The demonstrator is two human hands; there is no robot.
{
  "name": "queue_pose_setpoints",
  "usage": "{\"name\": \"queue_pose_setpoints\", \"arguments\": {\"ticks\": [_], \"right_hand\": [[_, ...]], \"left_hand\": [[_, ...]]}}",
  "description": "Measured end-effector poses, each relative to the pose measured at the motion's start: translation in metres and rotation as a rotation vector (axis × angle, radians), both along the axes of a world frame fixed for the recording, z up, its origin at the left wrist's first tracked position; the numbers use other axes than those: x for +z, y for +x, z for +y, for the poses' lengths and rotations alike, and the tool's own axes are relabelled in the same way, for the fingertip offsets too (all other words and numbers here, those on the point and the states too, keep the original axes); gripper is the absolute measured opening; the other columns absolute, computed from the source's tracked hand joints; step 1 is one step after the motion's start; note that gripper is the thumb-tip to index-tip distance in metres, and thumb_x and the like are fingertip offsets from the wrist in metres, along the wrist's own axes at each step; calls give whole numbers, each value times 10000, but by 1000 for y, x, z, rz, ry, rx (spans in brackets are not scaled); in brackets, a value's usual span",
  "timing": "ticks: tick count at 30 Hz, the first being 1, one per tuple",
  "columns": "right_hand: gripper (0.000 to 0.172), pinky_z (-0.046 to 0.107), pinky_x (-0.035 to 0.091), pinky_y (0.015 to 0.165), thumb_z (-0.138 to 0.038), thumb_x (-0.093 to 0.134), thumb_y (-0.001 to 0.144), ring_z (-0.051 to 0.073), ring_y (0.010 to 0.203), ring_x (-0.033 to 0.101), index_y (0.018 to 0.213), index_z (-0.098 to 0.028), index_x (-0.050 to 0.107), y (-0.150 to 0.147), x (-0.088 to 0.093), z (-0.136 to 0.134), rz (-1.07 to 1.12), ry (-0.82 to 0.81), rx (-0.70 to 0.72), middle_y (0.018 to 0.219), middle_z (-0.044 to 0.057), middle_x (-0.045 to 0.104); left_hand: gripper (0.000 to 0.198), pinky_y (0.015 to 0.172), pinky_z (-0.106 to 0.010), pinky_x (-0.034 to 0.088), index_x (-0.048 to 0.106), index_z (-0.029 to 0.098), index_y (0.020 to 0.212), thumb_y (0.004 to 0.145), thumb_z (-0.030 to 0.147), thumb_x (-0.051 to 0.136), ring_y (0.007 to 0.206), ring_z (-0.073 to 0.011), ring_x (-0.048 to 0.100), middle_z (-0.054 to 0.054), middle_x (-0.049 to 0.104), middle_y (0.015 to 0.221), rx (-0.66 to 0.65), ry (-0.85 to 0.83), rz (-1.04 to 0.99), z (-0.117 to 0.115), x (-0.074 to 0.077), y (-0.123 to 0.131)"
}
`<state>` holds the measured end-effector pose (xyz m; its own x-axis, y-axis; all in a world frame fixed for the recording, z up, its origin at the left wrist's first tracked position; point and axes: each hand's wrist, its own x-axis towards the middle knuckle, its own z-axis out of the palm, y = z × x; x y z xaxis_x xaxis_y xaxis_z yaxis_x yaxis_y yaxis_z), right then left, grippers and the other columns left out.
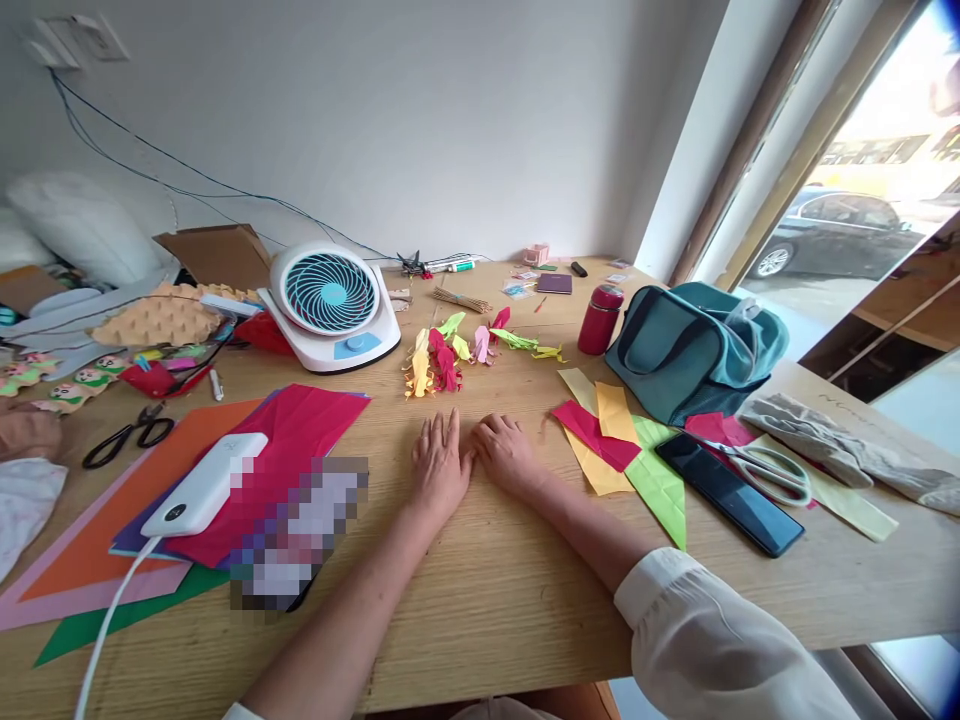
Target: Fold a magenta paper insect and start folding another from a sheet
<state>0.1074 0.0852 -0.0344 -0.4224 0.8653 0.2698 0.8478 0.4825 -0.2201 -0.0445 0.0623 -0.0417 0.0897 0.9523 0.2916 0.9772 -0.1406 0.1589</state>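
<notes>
My left hand point(439, 460) lies palm down on the wooden table point(480, 590), its fingers stretched forward and nothing in them. Beside it rests my right hand point(508, 452), fingers curled under and knuckles up, touching or nearly touching the left thumb. No object shows in it, though its underside is hidden. Just beyond both hands sits a cluster of small folded paper figures with curled ends: a yellow one point(418, 370), a red one point(445, 362), a pink one point(482, 344) and several green ones. Right of my right hand, red paper strips point(596, 435) overlap yellow strips point(616, 412).
Left are coloured paper sheets point(315, 410), a power bank point(202, 490), black scissors point(127, 437), a pixelated patch and another person's arm. A fan point(334, 305) stands behind. Right are a red flask point(601, 320), teal bag point(675, 350), phone point(727, 492), white-handled scissors point(772, 472) and grey cloth point(810, 437).
</notes>
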Motion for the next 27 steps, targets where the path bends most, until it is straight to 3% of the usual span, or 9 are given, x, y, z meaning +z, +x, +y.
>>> {"name": "queue_pose_setpoints", "arguments": {"ticks": [15, 27], "right_hand": [[249, 364, 412, 990, -232, 447, 1043, 258, 1142, 559, 1164, -182, 659, -1, -4, 4, -11, 3, 48, 1197, 134, 656], [261, 373, 418, 990, -208, 438, 1042, 273, 1114, 564, 1168, -166, 663, -2, -1, 2, -39, 19, 67, 1191, 145, 669]], "left_hand": [[547, 1171, -556, 374, 446, 165, 1542, 998, 218, 422, 1494, -382, 365, -183, 489, 1557, -79, -16, -19, -2, 2, 4], [502, 1181, -495, 375, 519, 200, 1473, 991, 158, 384, 1455, -322, 430, -141, 555, 1501, -136, 46, -51, 0, -5, 7]]}}
